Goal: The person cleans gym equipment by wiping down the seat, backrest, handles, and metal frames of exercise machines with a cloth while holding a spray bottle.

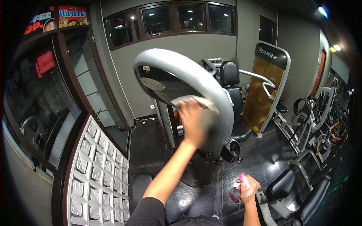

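My left hand (192, 123) reaches up to the weight machine's curved silver frame (181, 63), pressing a pale cloth (198, 102) on the dark panel and the frame's inner edge. Motion blurs the hand and the cloth. An oval maker's badge (152, 84) sits on the panel, up and left of the cloth. Low on the right, my right hand (249, 188) is closed around a small spray bottle (245, 185) with a pink top, apart from the machine. A black cup holder (231, 150) is fixed at the frame's lower end.
Behind the machine stand a black padded seat (239, 113) and a tall weight-stack cover (261, 90). Black bench pads (281, 185) are at the lower right. A white patterned panel (97, 175) and glass doors line the left. More gym machines (314, 113) stand at the far right.
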A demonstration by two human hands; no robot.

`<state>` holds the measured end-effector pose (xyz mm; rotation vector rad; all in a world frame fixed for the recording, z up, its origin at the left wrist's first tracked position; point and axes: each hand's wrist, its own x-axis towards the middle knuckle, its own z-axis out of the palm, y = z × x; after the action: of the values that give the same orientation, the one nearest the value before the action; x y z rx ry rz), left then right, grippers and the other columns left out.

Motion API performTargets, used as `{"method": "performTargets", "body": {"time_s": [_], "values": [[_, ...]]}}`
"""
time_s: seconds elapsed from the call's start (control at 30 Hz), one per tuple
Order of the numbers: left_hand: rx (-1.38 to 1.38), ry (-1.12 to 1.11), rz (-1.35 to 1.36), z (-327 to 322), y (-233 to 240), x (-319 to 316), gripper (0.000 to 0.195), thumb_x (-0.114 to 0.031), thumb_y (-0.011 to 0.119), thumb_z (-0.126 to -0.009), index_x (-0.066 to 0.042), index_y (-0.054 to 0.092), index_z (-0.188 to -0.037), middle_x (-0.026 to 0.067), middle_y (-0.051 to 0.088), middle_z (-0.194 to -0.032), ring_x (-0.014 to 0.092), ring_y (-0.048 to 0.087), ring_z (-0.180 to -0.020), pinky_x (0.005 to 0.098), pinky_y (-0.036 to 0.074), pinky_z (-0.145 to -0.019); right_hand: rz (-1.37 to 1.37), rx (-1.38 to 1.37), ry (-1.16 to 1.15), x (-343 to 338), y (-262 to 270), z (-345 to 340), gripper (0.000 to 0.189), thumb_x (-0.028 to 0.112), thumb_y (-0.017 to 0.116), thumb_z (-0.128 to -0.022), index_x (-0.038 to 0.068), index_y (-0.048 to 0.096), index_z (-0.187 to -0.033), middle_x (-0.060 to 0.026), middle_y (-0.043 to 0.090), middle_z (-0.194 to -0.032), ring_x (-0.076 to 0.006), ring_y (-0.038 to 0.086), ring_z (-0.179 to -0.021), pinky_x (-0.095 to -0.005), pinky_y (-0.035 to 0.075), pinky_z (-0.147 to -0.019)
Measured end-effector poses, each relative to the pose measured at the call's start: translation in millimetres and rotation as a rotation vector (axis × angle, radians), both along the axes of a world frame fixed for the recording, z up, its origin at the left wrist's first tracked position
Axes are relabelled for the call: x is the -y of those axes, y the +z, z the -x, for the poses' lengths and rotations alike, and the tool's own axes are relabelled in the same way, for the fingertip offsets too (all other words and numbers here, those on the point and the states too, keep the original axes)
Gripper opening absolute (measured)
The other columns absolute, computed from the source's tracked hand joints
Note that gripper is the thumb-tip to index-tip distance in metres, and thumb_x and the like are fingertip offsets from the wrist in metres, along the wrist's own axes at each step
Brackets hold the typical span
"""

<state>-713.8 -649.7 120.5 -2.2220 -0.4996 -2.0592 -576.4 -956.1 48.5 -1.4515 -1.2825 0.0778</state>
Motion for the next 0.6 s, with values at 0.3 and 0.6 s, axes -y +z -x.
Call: {"method": "performTargets", "body": {"time_s": [0.3, 0.6], "values": [[0.606, -0.940, 1.459, 81, -50, 22, 0.039, -0.029, 0.046, -0.101, -0.007, 0.047, -0.133, 0.0171, 0.063, -0.118, 0.031, 0.063, -0.109, 0.0481, 0.052, -0.095, 0.032, 0.054, -0.007, 17, -15, -13, 0.066, 0.056, 0.048, -0.093, -0.006, 0.063, -0.077, -0.0106, 0.062, -0.064, -0.0169, 0.063, -0.049, -0.0274, 0.046, -0.046], [0.494, 0.218, 0.155, 164, 164, -105, 0.029, -0.024, 0.060, -0.098, 0.003, 0.067, -0.092, 0.0051, 0.065, -0.068, 0.013, 0.054, -0.058, 0.0338, 0.042, -0.055, 0.098, -0.043, -0.042, 36, -24, -16, 0.064, 0.054, 0.049, -0.094, -0.006, 0.064, -0.078, -0.0120, 0.061, -0.065, -0.0166, 0.060, -0.045, -0.0277, 0.046, -0.044]]}}
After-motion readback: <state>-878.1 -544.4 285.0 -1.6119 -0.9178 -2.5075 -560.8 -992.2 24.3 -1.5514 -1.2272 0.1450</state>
